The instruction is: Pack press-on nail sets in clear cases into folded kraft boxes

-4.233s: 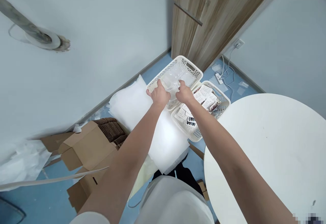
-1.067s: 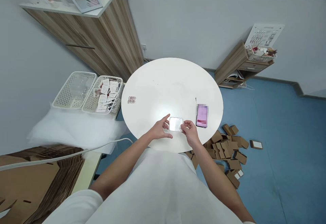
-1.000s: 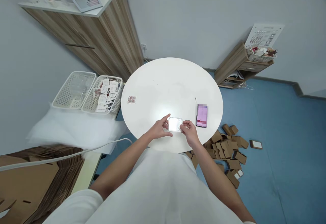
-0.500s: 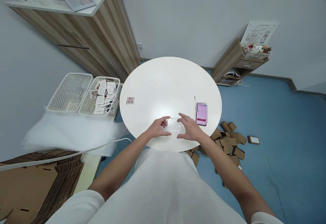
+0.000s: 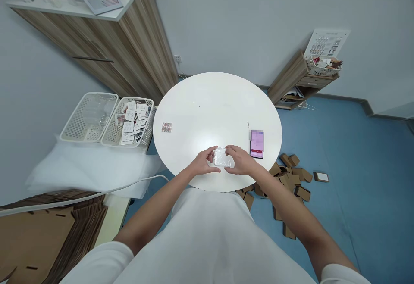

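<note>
A small clear plastic box lies low over the near part of the round white table, between my two hands. My left hand grips its left edge, with the thumb toward me and the fingers on the far side. On the right end, my right hand has its fingers curled over the far corner and its thumb near the front edge, covering part of the box. A phone with a pink screen lies just right of my right hand. A small set of pinkish nail tips sits at the table's left.
Two white baskets stand left of the table: one with clear plastic pieces, one with printed cards. Brown boxes litter the floor at right. A white cable crosses at left. A wooden cabinet stands behind.
My right hand has closed in on the clear plastic box, its fingers now curled over the right end. The box and left hand have shifted slightly to the right.
</note>
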`<state>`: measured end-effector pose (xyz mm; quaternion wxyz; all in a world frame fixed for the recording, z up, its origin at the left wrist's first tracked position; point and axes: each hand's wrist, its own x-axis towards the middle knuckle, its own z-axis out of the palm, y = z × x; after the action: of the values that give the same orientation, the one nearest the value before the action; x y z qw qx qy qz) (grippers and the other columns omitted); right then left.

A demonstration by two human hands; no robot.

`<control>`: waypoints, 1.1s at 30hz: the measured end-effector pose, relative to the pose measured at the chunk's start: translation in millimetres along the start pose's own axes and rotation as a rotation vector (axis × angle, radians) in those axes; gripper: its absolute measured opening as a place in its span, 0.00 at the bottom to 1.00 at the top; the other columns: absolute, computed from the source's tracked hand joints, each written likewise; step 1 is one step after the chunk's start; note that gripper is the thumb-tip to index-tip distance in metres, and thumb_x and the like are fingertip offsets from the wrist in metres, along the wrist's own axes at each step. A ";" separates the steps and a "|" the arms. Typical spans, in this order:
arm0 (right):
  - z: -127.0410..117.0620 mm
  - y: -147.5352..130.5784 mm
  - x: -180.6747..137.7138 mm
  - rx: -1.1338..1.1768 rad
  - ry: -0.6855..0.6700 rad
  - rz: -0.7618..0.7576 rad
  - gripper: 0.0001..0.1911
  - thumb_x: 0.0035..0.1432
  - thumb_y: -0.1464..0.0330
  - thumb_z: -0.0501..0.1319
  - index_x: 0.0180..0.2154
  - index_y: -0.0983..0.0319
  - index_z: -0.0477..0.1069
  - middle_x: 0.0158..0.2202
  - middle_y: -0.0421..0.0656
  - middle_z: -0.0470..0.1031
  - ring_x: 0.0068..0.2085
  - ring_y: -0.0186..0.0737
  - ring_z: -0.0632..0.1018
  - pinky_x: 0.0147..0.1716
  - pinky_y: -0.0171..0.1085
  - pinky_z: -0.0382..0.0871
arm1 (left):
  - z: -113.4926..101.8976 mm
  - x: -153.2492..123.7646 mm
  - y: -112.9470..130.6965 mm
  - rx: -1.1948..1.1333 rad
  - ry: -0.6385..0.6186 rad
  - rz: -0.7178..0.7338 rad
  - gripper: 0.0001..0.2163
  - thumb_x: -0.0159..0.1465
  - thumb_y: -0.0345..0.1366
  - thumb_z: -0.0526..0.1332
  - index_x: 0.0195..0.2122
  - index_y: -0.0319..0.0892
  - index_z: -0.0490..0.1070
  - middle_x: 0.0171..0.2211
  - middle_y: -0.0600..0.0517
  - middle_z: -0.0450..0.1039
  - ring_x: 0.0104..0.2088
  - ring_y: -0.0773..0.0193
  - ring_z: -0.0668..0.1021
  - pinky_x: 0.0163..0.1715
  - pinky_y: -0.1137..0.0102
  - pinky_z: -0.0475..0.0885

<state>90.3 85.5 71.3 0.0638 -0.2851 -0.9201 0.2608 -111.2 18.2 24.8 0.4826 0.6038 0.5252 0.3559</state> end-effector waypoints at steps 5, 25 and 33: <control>-4.0 -0.9 0.6 -0.018 -0.019 -0.032 0.19 0.42 0.62 0.62 0.37 0.60 0.60 0.41 0.47 0.66 0.37 0.43 0.68 0.33 0.40 0.63 | -1.2 3.5 6.1 -0.017 -0.018 0.036 0.35 0.42 0.40 0.69 0.53 0.46 0.59 0.32 0.55 0.63 0.28 0.71 0.67 0.32 0.70 0.67; -17.6 6.6 10.5 -0.015 -0.055 -0.134 0.18 0.41 0.62 0.61 0.35 0.60 0.60 0.38 0.45 0.65 0.34 0.40 0.67 0.30 0.37 0.61 | 10.3 6.5 7.5 -0.407 -0.017 -0.064 0.36 0.42 0.35 0.70 0.52 0.44 0.59 0.32 0.53 0.63 0.31 0.70 0.69 0.30 0.73 0.67; -17.9 5.4 9.7 0.025 -0.042 -0.133 0.17 0.41 0.62 0.61 0.34 0.60 0.60 0.37 0.45 0.65 0.34 0.40 0.67 0.31 0.37 0.61 | 8.9 5.7 8.7 -0.431 -0.027 -0.063 0.35 0.42 0.35 0.70 0.52 0.44 0.59 0.32 0.54 0.63 0.31 0.70 0.69 0.30 0.72 0.67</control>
<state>89.7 102.7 83.5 0.0653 -0.2170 -0.9349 0.2731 -99.3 22.1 30.1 0.6185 0.4745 0.4491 0.4366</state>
